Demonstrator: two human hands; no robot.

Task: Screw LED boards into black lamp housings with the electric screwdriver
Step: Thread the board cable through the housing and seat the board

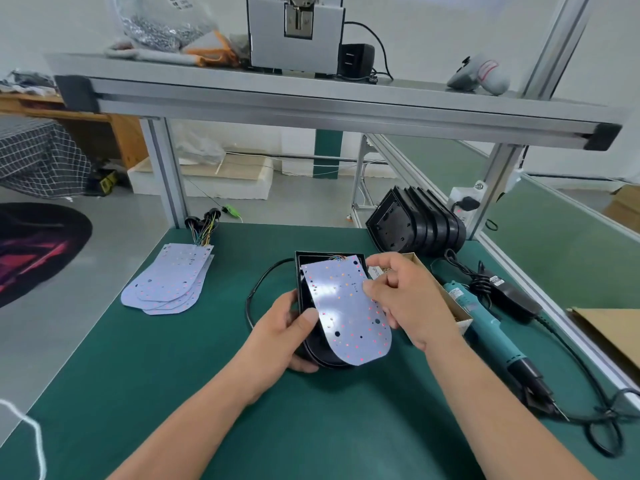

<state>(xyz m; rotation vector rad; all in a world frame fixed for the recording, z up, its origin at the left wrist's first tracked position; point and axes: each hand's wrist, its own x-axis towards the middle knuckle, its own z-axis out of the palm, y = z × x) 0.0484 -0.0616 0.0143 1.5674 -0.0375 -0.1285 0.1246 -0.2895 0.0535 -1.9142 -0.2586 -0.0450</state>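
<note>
Bright, even light, soft shadows. White glare shines on the LED board [346, 306]. Straight lines bend near the sides.

Green-topped counter [156, 358] beneath an aluminium-profile shelf [311, 102], set on a grey floor [114, 237] before white walls [433, 29], with a wooden desk [121, 140], checked cloth [38, 157] and dark round rug [41, 244] at left, a white foam slab [207, 188] behind, and a second green counter [554, 244] adjoining at right, under even, diffuse light.
</note>
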